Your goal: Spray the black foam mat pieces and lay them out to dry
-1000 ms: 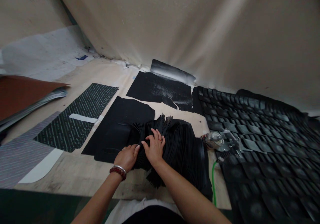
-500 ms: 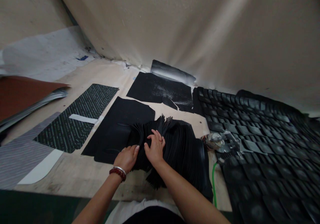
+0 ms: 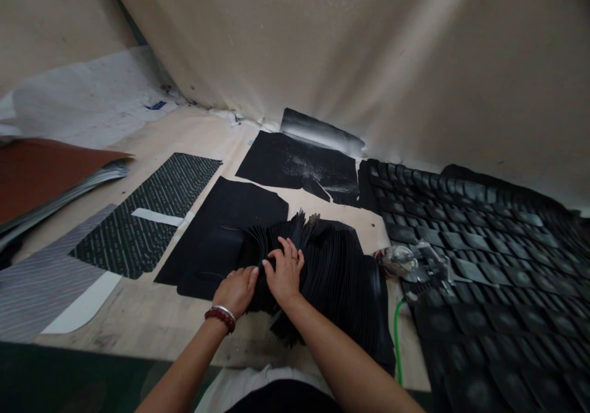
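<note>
A thick row of thin black sheets point(image 3: 338, 278) lies fanned on the table, edges upward, its left end bending over to the left. My left hand point(image 3: 236, 291), with a silver bangle and dark red beads at the wrist, is closed on the leftmost sheets. Just right of it, my right hand point(image 3: 284, 276) rests on the fanned edges with fingers spread and slightly bent. Its thumb is close to the left thumb. Under the left end lies a flat black piece point(image 3: 225, 228). The left fingers' undersides are hidden.
A patterned dark sheet point(image 3: 152, 216) with a white strip point(image 3: 157, 217) lies left, near brown sheets point(image 3: 50, 170). More black sheets point(image 3: 299, 164) lie behind. To the right are a plastic-wrapped tool point(image 3: 415, 265), a green hose point(image 3: 397, 339) and overlapping black pieces point(image 3: 498, 314). A cloth curtain point(image 3: 322, 50) hangs behind.
The view has shifted slightly, moving the scene a little to the right. My right thumb and fingers have edged left toward my left hand, which keeps its hold on the sheets.
</note>
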`<state>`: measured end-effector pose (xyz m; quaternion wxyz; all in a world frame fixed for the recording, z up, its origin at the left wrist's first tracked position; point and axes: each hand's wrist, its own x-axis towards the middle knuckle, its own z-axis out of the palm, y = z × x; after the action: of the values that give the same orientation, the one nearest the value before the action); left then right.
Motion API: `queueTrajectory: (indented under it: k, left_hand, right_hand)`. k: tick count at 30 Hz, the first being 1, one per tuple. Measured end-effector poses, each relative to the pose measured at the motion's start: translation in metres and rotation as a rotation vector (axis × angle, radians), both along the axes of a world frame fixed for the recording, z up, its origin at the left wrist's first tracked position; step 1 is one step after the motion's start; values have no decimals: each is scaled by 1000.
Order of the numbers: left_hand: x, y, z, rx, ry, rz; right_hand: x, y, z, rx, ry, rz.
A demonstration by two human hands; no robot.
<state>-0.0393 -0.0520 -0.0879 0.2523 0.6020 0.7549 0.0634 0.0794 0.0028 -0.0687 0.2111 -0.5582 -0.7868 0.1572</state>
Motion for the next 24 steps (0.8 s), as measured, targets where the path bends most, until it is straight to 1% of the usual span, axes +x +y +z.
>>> queueTrajectory:
  k: [7, 13, 24]
  left_hand:
    - [1, 1, 2, -17, -2, 5]
    - [1, 1, 2, -12, -19, 14]
    - [1, 0, 3, -35, -27, 22]
  right_hand:
    - [2, 0, 1, 1, 7, -14]
    - [-3, -1, -2, 11, -10, -3]
    - [-4, 0, 1, 12, -13, 3]
